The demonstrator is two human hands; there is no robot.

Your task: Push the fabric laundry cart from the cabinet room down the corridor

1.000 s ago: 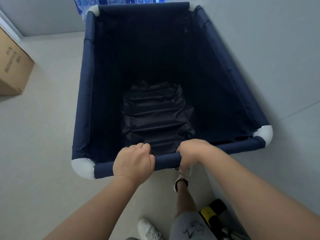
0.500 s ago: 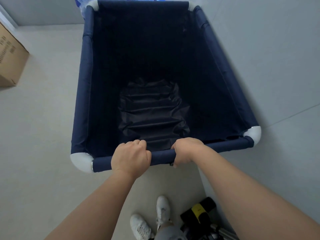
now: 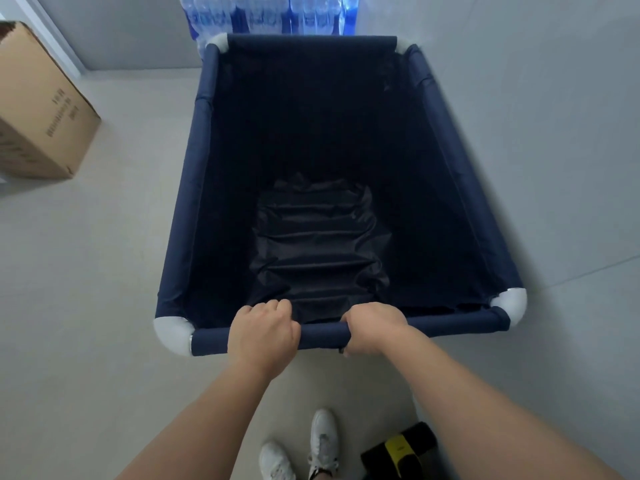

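Note:
A navy fabric laundry cart (image 3: 194, 188) with white corner joints fills the middle of the view, and its dark lining is empty. My left hand (image 3: 261, 336) is wrapped around the near padded rail, left of its middle. My right hand (image 3: 375, 327) grips the same rail a short way to the right. The cart's right side runs close along a grey wall (image 3: 540, 116). The wheels are hidden under the fabric.
Packs of water bottles (image 3: 273, 15) stand right at the cart's far end. A cardboard box (image 3: 38, 112) sits on the floor at the left. A black and yellow object (image 3: 398, 448) lies by my white shoes (image 3: 322, 441) at the bottom.
The view has tilted up and the cart sits lower in the frame, so the bottle packs show more. My feet have come together. Both hands keep their grip on the rail.

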